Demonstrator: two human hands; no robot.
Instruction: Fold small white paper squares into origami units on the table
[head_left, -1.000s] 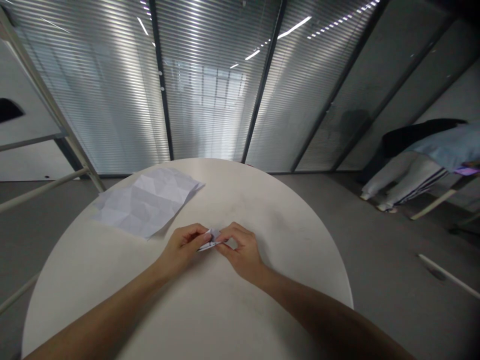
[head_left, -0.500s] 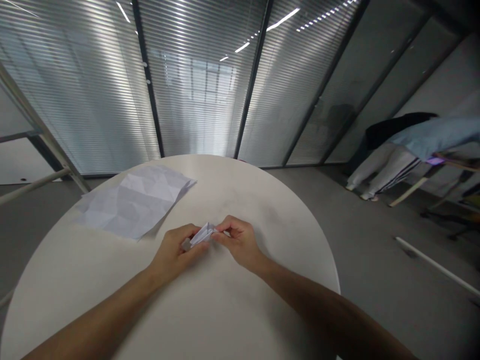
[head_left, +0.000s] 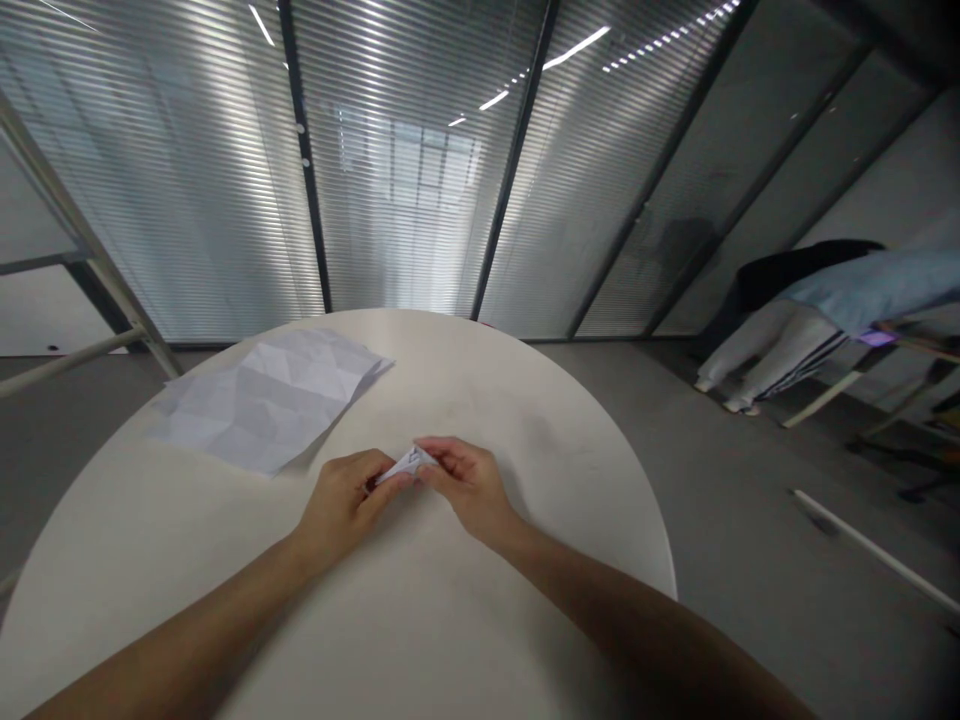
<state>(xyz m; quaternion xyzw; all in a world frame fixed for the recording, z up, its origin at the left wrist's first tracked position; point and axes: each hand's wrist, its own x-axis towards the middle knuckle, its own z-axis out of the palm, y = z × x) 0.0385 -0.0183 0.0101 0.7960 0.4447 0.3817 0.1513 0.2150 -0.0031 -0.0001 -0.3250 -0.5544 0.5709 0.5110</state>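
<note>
A small folded piece of white paper [head_left: 407, 463] is held between both hands above the round white table [head_left: 480, 620]. My left hand [head_left: 347, 497] grips its left end, thumb in front and fingers behind. At its right end, my right hand [head_left: 469, 482] pinches the paper between thumb and curled fingers. The fingertips hide parts of the folded paper. A large creased sheet of white paper [head_left: 277, 395] lies on the table's far left part, apart from both hands.
Glass partitions with blinds [head_left: 405, 200] stand behind the table. A pale metal frame [head_left: 120, 290] is at the left. On the right, a person [head_left: 795, 320] bends over another table, and a white bar [head_left: 874, 550] is low near the floor.
My right hand has shifted slightly left, its fingers now covering more of the folded paper's right end. The folded paper is turned a little and looks flatter. The camera view has tilted slightly.
</note>
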